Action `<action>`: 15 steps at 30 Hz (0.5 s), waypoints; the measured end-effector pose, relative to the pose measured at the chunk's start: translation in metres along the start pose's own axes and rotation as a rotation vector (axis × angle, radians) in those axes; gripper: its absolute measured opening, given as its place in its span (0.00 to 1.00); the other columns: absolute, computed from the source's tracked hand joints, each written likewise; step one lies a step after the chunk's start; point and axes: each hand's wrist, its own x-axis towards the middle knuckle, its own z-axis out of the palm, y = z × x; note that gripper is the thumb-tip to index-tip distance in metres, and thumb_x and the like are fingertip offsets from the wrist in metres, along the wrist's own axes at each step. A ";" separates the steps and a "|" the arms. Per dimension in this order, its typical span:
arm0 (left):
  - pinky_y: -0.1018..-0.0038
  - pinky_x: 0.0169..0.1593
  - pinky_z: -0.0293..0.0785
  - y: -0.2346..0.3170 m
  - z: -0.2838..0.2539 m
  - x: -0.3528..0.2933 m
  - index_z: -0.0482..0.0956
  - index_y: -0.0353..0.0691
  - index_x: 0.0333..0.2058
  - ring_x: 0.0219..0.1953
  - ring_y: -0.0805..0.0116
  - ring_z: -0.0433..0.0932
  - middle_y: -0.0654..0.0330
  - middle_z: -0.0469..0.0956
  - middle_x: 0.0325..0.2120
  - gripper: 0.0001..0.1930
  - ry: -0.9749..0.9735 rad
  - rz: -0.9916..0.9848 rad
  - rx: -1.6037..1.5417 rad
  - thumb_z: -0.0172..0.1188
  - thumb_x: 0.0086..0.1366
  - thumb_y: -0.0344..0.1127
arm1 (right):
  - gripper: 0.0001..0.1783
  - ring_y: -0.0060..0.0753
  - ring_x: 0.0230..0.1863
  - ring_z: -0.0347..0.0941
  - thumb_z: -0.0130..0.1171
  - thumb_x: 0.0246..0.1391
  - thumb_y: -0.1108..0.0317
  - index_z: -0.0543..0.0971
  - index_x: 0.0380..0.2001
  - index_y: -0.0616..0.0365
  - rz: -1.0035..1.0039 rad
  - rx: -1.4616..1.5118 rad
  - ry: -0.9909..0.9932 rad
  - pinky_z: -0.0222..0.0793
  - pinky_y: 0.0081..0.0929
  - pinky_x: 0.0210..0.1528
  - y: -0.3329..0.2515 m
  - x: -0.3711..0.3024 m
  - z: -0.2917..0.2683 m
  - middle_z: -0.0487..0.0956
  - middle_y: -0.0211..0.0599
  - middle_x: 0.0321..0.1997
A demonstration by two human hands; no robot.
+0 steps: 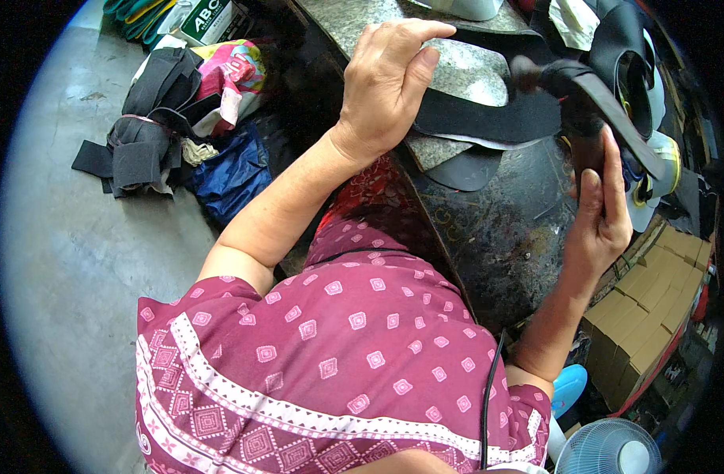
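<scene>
My right hand (603, 201) is closed round the dark handle of a hammer (587, 150). The hammer has a rounded end on the left and a long curved end on the right; its left end is blurred. It is over the right end of a flat black curved piece (488, 118) with a pale underside edge. My left hand (390, 83) is over that piece's left end, thumb and index finger apart, with nothing visible between them; the other fingers are bent. Beneath lies a speckled stone slab (465, 71). A rounded black flat piece (461, 170) sticks out under it.
The dark, stained worktable (496, 237) runs along my right. Black strap pieces (626, 47) crowd its far right. Cardboard boxes (650, 296) and a fan (611, 450) stand at right. On the floor at left are bundled black pieces (145, 150) and a blue bag (236, 170).
</scene>
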 end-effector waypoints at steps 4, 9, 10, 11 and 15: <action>0.63 0.49 0.72 0.003 0.006 0.006 0.81 0.44 0.48 0.42 0.54 0.77 0.57 0.81 0.40 0.10 0.064 0.020 -0.042 0.56 0.72 0.36 | 0.23 0.36 0.31 0.79 0.66 0.59 0.66 0.81 0.58 0.42 -0.138 -0.268 -0.281 0.74 0.31 0.34 -0.011 0.001 0.039 0.81 0.39 0.35; 0.64 0.50 0.70 0.003 0.001 0.004 0.81 0.43 0.48 0.42 0.55 0.77 0.56 0.81 0.40 0.14 0.017 -0.051 -0.120 0.50 0.76 0.41 | 0.24 0.33 0.25 0.75 0.67 0.58 0.65 0.81 0.58 0.37 -0.141 -0.306 -0.260 0.71 0.30 0.31 -0.018 0.010 0.029 0.78 0.34 0.29; 0.65 0.51 0.70 0.002 0.001 0.003 0.81 0.42 0.48 0.42 0.54 0.77 0.55 0.81 0.40 0.16 0.013 -0.063 -0.133 0.48 0.77 0.43 | 0.24 0.33 0.28 0.77 0.67 0.57 0.70 0.81 0.58 0.45 -0.136 -0.170 -0.193 0.72 0.27 0.34 -0.019 0.010 0.028 0.80 0.37 0.32; 0.65 0.53 0.69 0.002 0.000 0.003 0.81 0.41 0.49 0.44 0.54 0.77 0.54 0.81 0.41 0.23 0.002 -0.054 -0.136 0.40 0.80 0.50 | 0.24 0.32 0.30 0.79 0.67 0.57 0.74 0.81 0.58 0.53 -0.139 -0.068 -0.149 0.74 0.25 0.37 -0.021 0.010 0.029 0.82 0.40 0.35; 0.65 0.56 0.67 0.002 0.000 0.001 0.82 0.38 0.50 0.48 0.54 0.77 0.52 0.82 0.46 0.31 0.055 -0.021 -0.214 0.31 0.81 0.53 | 0.21 0.38 0.29 0.80 0.66 0.57 0.70 0.81 0.56 0.51 -0.246 -0.193 -0.206 0.75 0.31 0.33 -0.018 0.006 0.050 0.82 0.39 0.34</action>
